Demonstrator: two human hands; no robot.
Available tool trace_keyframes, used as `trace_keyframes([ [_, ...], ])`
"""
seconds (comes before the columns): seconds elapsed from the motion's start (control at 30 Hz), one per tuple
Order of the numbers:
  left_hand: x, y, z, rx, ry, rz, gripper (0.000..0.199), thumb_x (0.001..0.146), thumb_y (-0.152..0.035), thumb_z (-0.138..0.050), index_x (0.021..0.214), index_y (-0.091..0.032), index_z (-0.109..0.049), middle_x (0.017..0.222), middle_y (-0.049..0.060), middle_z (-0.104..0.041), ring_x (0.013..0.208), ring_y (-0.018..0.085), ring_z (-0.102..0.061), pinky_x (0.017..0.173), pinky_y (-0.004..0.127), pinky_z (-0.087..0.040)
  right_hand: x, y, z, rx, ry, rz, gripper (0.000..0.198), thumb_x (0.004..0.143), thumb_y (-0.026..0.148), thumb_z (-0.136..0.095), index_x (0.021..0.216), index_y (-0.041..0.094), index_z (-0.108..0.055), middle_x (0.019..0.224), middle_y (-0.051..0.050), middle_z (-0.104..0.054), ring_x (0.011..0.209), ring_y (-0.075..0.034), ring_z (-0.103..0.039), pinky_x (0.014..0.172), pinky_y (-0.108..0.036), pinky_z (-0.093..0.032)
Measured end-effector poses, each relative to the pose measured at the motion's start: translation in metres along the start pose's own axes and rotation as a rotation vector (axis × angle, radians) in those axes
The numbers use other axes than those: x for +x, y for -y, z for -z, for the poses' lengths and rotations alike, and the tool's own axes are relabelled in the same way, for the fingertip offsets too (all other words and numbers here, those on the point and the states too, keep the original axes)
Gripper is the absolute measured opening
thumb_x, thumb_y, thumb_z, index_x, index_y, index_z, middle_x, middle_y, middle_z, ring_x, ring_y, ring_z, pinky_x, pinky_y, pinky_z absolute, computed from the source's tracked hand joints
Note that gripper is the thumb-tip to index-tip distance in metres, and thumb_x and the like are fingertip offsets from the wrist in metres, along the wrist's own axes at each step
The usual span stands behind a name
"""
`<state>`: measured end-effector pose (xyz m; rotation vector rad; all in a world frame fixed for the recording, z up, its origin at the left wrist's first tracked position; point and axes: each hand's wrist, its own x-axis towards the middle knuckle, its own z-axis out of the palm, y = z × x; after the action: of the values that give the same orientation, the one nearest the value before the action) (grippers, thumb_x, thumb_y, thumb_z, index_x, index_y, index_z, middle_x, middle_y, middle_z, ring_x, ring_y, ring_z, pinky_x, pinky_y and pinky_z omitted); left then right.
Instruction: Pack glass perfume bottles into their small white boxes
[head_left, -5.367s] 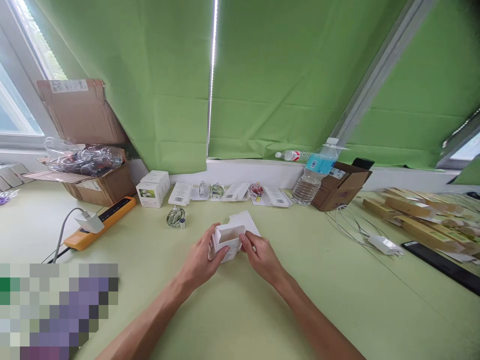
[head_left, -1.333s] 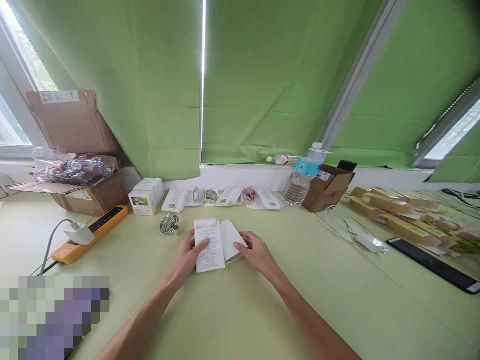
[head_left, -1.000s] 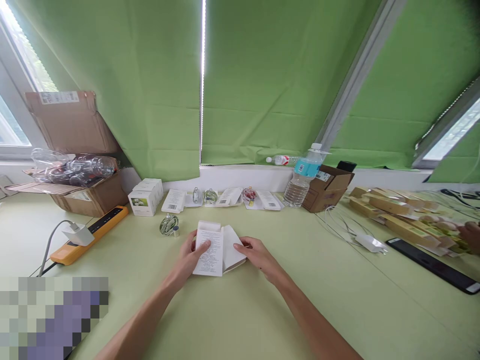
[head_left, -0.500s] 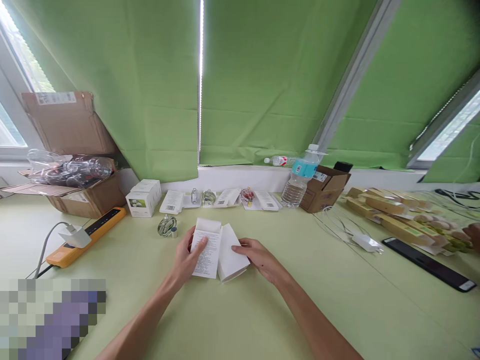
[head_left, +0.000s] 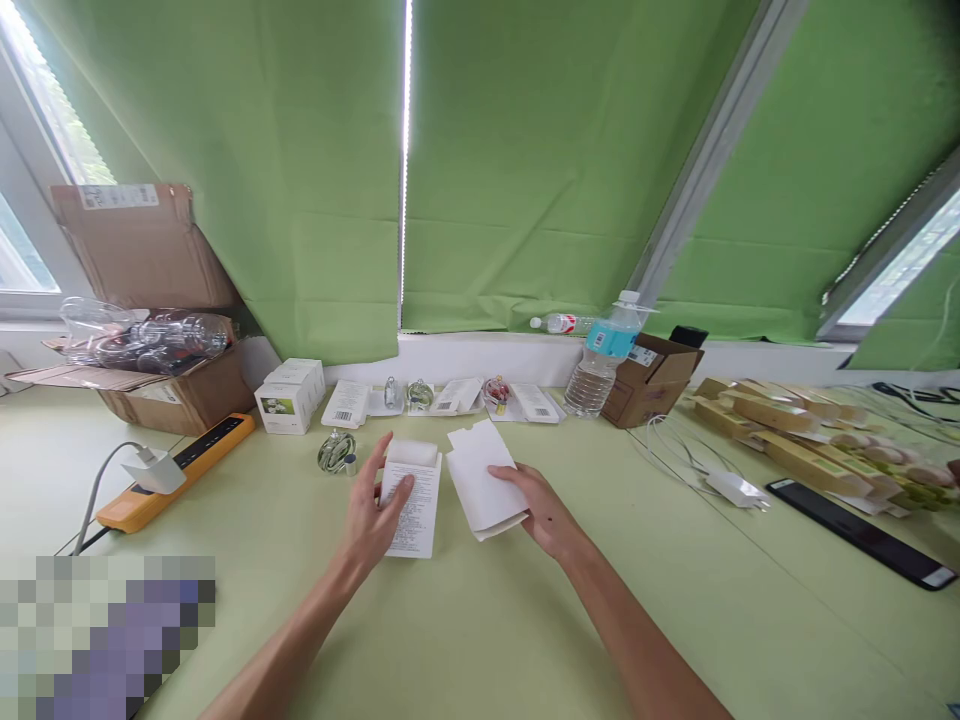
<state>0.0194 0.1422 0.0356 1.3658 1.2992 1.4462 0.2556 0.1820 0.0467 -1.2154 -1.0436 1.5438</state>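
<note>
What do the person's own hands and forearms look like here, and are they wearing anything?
Both the left hand and right hand are ungloved, with no rings visible. Both forearms are bare, without visible sleeves, watch or bracelet.

Office-like workroom or packing room; cannot tell which. Long pale-green surface [head_left: 600, 630], seam crossing it at right, set along windows. Green blinds [head_left: 555, 160] across upper frame, daylight through slit at top centre and window [head_left: 26, 245] at upper left. Orange power strip [head_left: 206, 452] with white charger [head_left: 155, 470] plugged in, left. Open cardboard carton [head_left: 176, 395] holding clear plastic items, left; white boxes [head_left: 283, 408] nearby. Black phone [head_left: 859, 532] and open yellowish boxes [head_left: 814, 460], right.
</note>
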Motion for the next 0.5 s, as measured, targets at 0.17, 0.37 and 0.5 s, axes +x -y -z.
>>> trace_keyframes([
  [0.17,-0.002,0.004,0.000,0.063,0.066,-0.031,0.055,0.085,-0.047,-0.060,0.136,-0.030,-0.049,0.127,0.011,-0.057,0.074,0.019,-0.065,0.055,0.027,-0.051,-0.010,0.007,-0.007,0.109,0.063,-0.035,0.042,0.081,0.046,-0.061,0.108,0.015,-0.066,0.108,-0.013,-0.072,0.091,-0.027,-0.069,0.068,-0.032,-0.054],
  [0.37,-0.007,-0.001,-0.004,0.014,0.149,-0.046,0.045,0.085,-0.043,-0.061,0.126,-0.028,-0.051,0.117,0.007,-0.061,0.077,0.018,-0.065,0.058,0.025,-0.051,-0.030,0.020,-0.022,0.094,0.255,0.114,0.057,0.089,0.055,-0.040,0.132,0.019,-0.053,0.123,-0.015,-0.065,0.091,-0.029,-0.068,0.075,-0.040,-0.053],
  [0.5,-0.009,-0.004,-0.007,-0.018,0.182,-0.048,0.043,0.085,-0.041,-0.060,0.123,-0.028,-0.049,0.114,0.006,-0.061,0.079,0.018,-0.065,0.057,0.024,-0.051,-0.032,0.021,-0.023,0.072,0.266,0.093,0.061,0.089,0.056,-0.039,0.136,0.018,-0.051,0.124,-0.015,-0.065,0.084,-0.028,-0.069,0.072,-0.038,-0.053],
])
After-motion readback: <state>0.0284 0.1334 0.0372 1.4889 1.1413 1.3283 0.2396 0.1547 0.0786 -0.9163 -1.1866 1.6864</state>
